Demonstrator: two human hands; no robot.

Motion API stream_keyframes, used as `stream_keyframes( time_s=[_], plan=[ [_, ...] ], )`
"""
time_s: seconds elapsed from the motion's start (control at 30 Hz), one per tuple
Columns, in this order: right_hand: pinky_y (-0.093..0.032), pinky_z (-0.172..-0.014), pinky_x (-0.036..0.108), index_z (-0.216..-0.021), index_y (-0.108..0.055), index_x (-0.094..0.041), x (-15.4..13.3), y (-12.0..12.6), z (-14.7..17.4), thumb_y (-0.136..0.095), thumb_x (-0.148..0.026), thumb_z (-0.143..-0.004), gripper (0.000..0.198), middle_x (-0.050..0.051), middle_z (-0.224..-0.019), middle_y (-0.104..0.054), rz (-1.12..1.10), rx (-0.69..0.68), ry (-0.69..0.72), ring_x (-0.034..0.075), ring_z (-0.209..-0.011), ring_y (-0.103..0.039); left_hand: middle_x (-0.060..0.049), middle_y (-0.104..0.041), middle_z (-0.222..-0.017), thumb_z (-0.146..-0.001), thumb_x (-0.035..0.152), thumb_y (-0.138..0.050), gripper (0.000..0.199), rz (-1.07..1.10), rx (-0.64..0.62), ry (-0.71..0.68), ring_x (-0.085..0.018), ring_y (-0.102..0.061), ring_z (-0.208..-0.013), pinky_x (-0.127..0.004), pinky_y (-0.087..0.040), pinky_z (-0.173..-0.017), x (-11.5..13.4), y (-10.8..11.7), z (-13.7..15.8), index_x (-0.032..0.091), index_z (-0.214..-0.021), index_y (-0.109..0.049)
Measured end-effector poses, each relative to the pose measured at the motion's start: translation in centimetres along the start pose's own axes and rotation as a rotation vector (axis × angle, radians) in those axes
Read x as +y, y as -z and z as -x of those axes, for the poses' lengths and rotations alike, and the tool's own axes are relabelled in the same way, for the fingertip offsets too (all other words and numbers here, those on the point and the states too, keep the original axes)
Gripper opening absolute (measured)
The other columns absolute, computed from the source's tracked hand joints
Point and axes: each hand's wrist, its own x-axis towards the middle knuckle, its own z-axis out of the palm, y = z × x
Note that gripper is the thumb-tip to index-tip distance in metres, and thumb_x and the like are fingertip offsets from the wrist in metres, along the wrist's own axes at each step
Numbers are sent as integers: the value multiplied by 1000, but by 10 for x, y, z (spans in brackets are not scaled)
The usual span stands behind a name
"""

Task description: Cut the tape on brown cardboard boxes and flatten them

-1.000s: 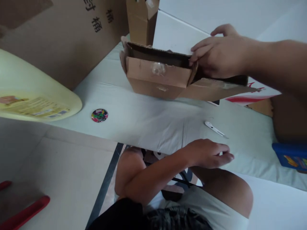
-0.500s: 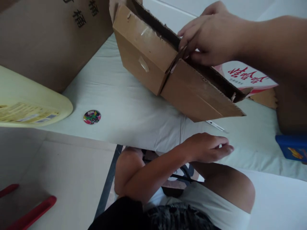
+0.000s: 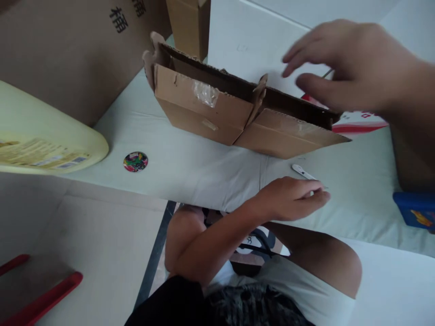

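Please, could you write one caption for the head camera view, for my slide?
Open cardboard box on a pale green cloth, right hand beside it, left hand near a white cutter.

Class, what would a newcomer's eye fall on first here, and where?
An open cardboard box stands out first, upper centre, with the right hand near its right end. Next comes the big pale yellow bottle at the left edge, then the colourful disc to its right.

The box (image 3: 204,111) is brown, the knife (image 3: 299,170) white, the cloth (image 3: 360,199) pale green. The disc (image 3: 135,161) is mottled green, pink and black; the bottle (image 3: 50,122) is pale yellow, the carton (image 3: 68,68) brown with black characters (image 3: 118,20), the sleeve (image 3: 170,299) black.
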Motion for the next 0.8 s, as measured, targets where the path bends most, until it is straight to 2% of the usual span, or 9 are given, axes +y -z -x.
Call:
stream_keyframes(
  time_s=[0.1,0.13,0.27,0.37,0.5,0.57,0.7,0.77,0.8],
  plan=[
    [-57,-99,48,-125,-74,-37,-7,-13,78,-44,-56,-100,44,-6,-120,-78,18,305,-275,24,-112,-76,5,-47,-59,-104,35,-52,35,37,73,-21,-13,-43,-57,-28,-31,-57,0,9,5,23,-72,-53],
    [-59,-98,51,-129,-72,-40,-8,-24,104,-50,-57,-99,41,-2,-120,-80,25,301,-322,26,-112,-77,4,-47,-60,-104,36,-51,34,51,98,-20,-13,-44,-58,-28,-32,-57,-1,13,6,23,-73,-54],
    [-63,-89,63,-147,-57,-56,-1,-87,179,-66,-57,-88,60,9,-118,-81,22,457,-284,40,-107,-79,3,-50,-67,-101,35,-52,28,110,240,-14,-14,-47,-65,-28,-34,-62,-3,26,4,22,-76,-57],
    [-61,-86,68,-140,-60,-59,-4,-125,188,-73,-52,-79,63,7,-113,-82,-55,589,-342,43,-107,-78,3,-48,-65,-99,32,-53,27,146,390,-61,-13,-43,-63,-28,-33,-62,-5,30,-5,22,-73,-56],
    [-60,-84,63,-99,-75,-48,-19,-139,166,-68,-41,-86,17,1,-92,-79,-185,709,-515,34,-91,-76,3,-45,-60,-96,28,-54,32,104,617,-140,-13,-40,-59,-28,-33,-61,-6,23,-20,22,-65,-52],
    [-59,-83,59,-88,-76,-46,-24,-135,163,-67,-41,-88,10,2,-82,-73,-197,805,-581,31,-86,-73,2,-45,-59,-97,29,-55,35,0,749,-180,-13,-39,-56,-29,-33,-60,-5,17,-23,22,-63,-54],
    [-54,-69,55,-84,-78,-52,-21,-126,190,-75,-50,-83,3,3,-73,-64,-267,1020,-614,30,-78,-66,3,-46,-57,-100,36,-57,37,-305,1133,-563,-13,-35,-51,-32,-28,-55,-2,14,-26,24,-64,-57],
    [-53,-66,54,-81,-78,-49,-18,-125,208,-76,-55,-82,6,3,-72,-62,-288,1064,-581,28,-75,-64,2,-52,-63,-97,41,-65,30,-389,1165,-741,-16,-44,-59,-34,-34,-59,-4,22,-29,27,-71,-64],
    [-55,-67,54,-79,-79,-45,-16,-124,215,-77,-55,-82,10,3,-75,-64,-306,1060,-537,27,-76,-64,1,-56,-69,-96,45,-71,26,-391,1160,-736,-17,-50,-66,-35,-40,-65,-6,28,-31,29,-76,-69]
  ],
)
